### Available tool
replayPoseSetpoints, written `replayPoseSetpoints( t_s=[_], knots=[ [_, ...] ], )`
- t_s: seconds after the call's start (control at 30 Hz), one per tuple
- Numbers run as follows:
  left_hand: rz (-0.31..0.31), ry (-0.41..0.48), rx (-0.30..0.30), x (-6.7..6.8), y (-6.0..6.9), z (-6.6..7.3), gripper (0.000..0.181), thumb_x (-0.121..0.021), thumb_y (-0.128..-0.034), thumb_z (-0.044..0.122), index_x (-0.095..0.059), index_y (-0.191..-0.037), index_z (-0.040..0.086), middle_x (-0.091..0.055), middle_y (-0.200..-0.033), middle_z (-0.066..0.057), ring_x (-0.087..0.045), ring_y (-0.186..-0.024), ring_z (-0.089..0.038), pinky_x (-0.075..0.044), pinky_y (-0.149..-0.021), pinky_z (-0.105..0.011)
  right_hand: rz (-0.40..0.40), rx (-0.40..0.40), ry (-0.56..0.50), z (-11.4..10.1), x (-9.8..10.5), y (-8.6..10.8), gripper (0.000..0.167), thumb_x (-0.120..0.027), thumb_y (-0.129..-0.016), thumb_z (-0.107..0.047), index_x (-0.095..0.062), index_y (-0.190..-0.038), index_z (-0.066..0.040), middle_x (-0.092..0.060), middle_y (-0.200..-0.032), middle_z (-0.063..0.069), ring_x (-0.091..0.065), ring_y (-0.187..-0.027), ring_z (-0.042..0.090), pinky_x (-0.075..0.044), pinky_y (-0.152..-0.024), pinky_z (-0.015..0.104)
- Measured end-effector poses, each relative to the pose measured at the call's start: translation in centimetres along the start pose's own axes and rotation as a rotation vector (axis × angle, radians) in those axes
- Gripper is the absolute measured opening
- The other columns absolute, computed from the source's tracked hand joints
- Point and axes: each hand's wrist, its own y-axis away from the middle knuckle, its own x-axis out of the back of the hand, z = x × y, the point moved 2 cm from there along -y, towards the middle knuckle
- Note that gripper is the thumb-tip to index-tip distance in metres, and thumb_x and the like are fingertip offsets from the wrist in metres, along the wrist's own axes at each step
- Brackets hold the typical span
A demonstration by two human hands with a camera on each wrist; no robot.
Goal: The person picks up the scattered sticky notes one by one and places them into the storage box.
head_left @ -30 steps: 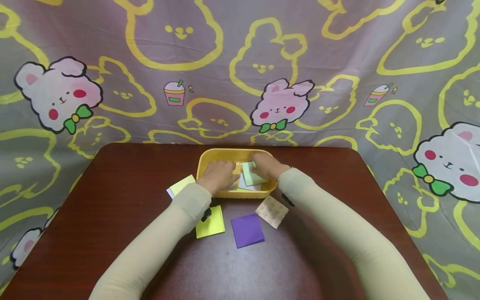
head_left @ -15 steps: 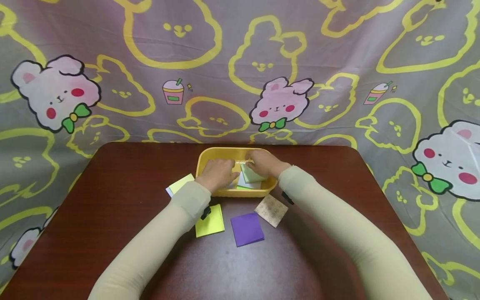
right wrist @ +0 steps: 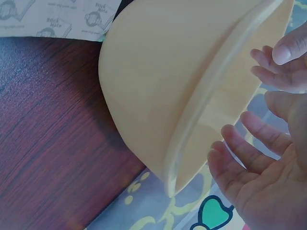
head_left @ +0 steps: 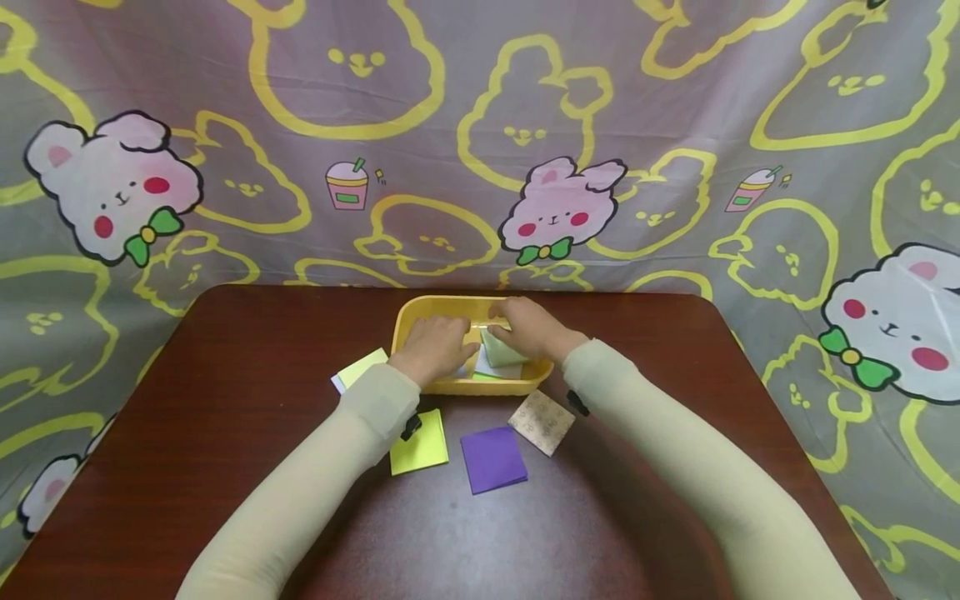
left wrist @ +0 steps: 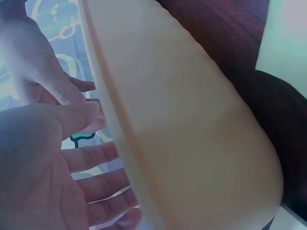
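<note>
Neither hand grips anything: the left hand point(head_left: 435, 346) and right hand point(head_left: 528, 327) hang over a yellow basket point(head_left: 472, 387), fingers loosely bent and spread a little, thumbs apart from them. Just beneath the right hand, inside the basket, a pale green pad point(head_left: 507, 353) lies on whitish paper point(head_left: 486, 366); what sits deeper, under the left hand, is hidden.

The sorting of pads in and out of the basket looks partway through: at least one is inside, while several lie outside, so those seem unhandled or set aside; which cannot be told. Nearer the person than the hands are a bright yellow pad point(head_left: 429, 447), a purple pad point(head_left: 495, 460) and a tan pad point(head_left: 542, 422). Left of the left hand, a pale yellow pad point(head_left: 363, 368) overlaps something white.

The basket appears to be smooth, matt plastic, round-cornered with a rolled rim. The pads are flat, squarish paper; the tan one bears small prints. Underneath, the table point(head_left: 247, 392) is reddish-brown and wood-grained.
</note>
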Motion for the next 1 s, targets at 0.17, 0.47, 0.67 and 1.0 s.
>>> replayPoseSetpoints(
  t_s=[0.17,0.47,0.67,1.0],
  knots=[
    [0.017,-0.002,-0.008,0.2,0.2,0.0,0.041,-0.059,-0.1018,0.04,-0.064,-0.127,0.008,-0.074,-0.114,-0.012,-0.07,-0.1,-0.032,-0.056,-0.084,-0.049,0.028,0.02,-0.008,-0.5,0.3,0.8,0.035,-0.06,-0.102,-0.021,-0.064,-0.127,0.002,-0.068,-0.128,0.017,-0.062,-0.124,0.033,-0.048,-0.108,0.046],
    [0.046,-0.001,-0.018,0.6,1.0,0.2,0.043,-0.059,-0.1017,0.04,-0.063,-0.13,0.008,-0.073,-0.117,-0.011,-0.07,-0.103,-0.033,-0.055,-0.088,-0.05,0.084,0.028,-0.028,-1.2,0.5,2.1,0.033,-0.062,-0.1,-0.021,-0.065,-0.124,0.002,-0.069,-0.124,0.017,-0.064,-0.12,0.033,-0.049,-0.107,0.047],
    [0.09,-0.004,-0.044,0.9,1.5,0.4,0.039,-0.061,-0.1006,0.04,-0.064,-0.123,0.008,-0.074,-0.109,-0.012,-0.069,-0.097,-0.034,-0.054,-0.085,-0.05,0.148,0.066,-0.006,-1.7,0.4,2.8,0.031,-0.064,-0.099,-0.019,-0.067,-0.12,0.004,-0.072,-0.117,0.017,-0.067,-0.112,0.032,-0.052,-0.101,0.046],
    [0.124,0.008,-0.066,1.5,2.3,1.0,0.039,-0.063,-0.0999,0.037,-0.066,-0.123,0.006,-0.074,-0.108,-0.013,-0.069,-0.095,-0.035,-0.055,-0.083,-0.05,0.205,0.108,0.007,-2.7,0.4,3.8,0.03,-0.064,-0.098,-0.02,-0.068,-0.116,0.004,-0.073,-0.112,0.018,-0.068,-0.108,0.031,-0.053,-0.097,0.044]
  ],
)
